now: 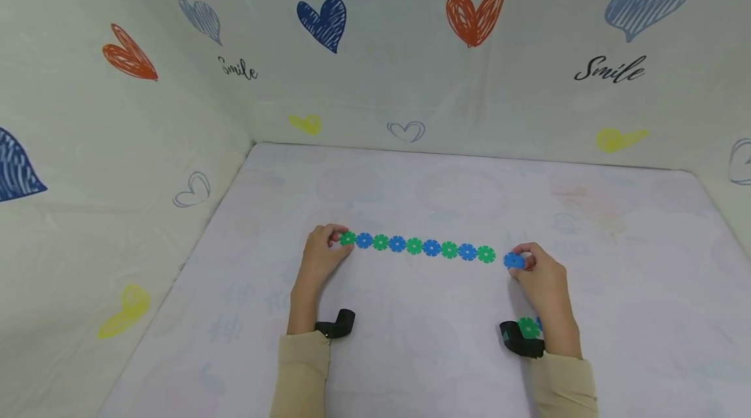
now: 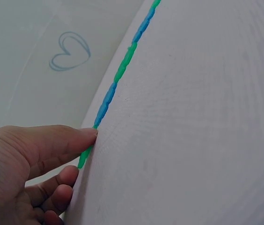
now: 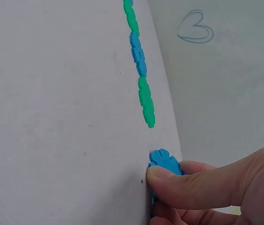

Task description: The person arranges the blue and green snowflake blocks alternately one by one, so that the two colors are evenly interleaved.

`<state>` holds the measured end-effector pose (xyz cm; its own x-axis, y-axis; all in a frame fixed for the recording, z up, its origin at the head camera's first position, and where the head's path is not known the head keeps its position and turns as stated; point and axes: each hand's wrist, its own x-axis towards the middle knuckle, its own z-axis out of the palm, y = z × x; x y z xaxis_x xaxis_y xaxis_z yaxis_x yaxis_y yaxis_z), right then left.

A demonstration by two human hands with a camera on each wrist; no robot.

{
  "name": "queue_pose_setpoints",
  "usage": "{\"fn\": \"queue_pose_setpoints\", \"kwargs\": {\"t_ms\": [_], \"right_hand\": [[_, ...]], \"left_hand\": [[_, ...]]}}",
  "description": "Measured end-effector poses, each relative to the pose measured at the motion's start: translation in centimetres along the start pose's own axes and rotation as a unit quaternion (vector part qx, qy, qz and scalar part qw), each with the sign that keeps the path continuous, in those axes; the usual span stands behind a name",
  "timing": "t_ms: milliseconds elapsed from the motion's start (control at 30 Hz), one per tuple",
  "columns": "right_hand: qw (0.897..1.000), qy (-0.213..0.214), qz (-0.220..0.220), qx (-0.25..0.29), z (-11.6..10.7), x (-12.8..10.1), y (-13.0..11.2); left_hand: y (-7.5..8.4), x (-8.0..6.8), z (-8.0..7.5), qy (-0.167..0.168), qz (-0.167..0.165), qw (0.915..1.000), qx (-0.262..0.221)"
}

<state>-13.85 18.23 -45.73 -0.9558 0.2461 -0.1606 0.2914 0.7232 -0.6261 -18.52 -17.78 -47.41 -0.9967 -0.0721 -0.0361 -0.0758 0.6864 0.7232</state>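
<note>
A straight row of flower-shaped plastic discs (image 1: 414, 246), green and blue by turns, lies across the table in the head view. At its left end my left hand (image 1: 321, 255) holds the last green disc (image 2: 84, 157) between thumb and fingers. Past the right end, my right hand (image 1: 542, 278) pinches a single blue disc (image 3: 165, 161), its thumb on the near face. A small gap separates this blue disc from the row's end green disc (image 1: 486, 254). The right fingers partly cover the blue disc.
Beside the right wrist lie a loose green disc (image 1: 529, 327) and part of a blue one, half hidden by the black wrist camera (image 1: 519, 340). A pale cloth covers the table (image 1: 411, 340). Hanging sheets printed with hearts (image 1: 475, 17) rise behind it and at its sides.
</note>
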Motion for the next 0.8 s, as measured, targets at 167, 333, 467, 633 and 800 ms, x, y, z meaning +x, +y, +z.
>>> {"fn": "queue_pose_setpoints", "kwargs": {"t_ms": [167,333,467,633,800], "right_hand": [[1.000,-0.016,0.002,0.003,0.03,0.20,-0.02],[0.999,-0.033,-0.008,-0.005,0.14,0.34,0.09],[0.999,-0.041,-0.010,-0.008,0.21,0.42,0.10],[0.998,-0.051,-0.017,-0.017,0.15,0.46,0.10],[0.998,-0.055,-0.025,-0.023,0.01,0.45,0.05]], "left_hand": [[0.01,-0.03,-0.12,-0.005,-0.004,1.0000,0.005],[0.07,-0.08,-0.16,-0.005,-0.004,0.9999,0.008],[0.17,-0.09,-0.14,-0.005,-0.005,1.0000,0.006],[0.11,-0.05,-0.02,-0.005,-0.002,1.0000,0.003],[0.10,0.00,0.00,-0.005,-0.002,1.0000,0.000]]}}
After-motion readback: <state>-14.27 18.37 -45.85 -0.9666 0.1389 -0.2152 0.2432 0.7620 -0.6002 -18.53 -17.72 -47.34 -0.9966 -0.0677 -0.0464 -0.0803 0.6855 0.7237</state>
